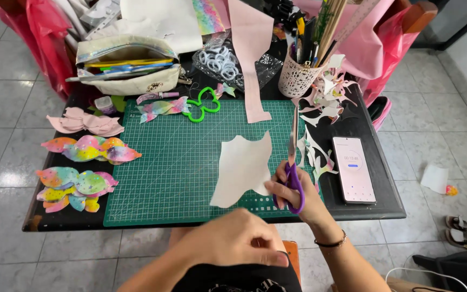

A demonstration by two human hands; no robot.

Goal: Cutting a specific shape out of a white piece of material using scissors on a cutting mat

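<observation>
Right hand [293, 189] grips purple-handled scissors [294, 162] beside the pale pink cut sheet [241, 170] on the green mat [174, 162]; left hand [233, 238] loosely curled, empty. White lattice cup [295, 78] holds pens, sticks.

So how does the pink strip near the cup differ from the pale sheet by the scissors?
The pink strip is long, narrow and pinker; the pale sheet is broad, curvy-edged and nearly cream. The strip lies untouched at the back; the sheet sits beside the right hand holding purple scissors. Both overlap the green mat.
</observation>
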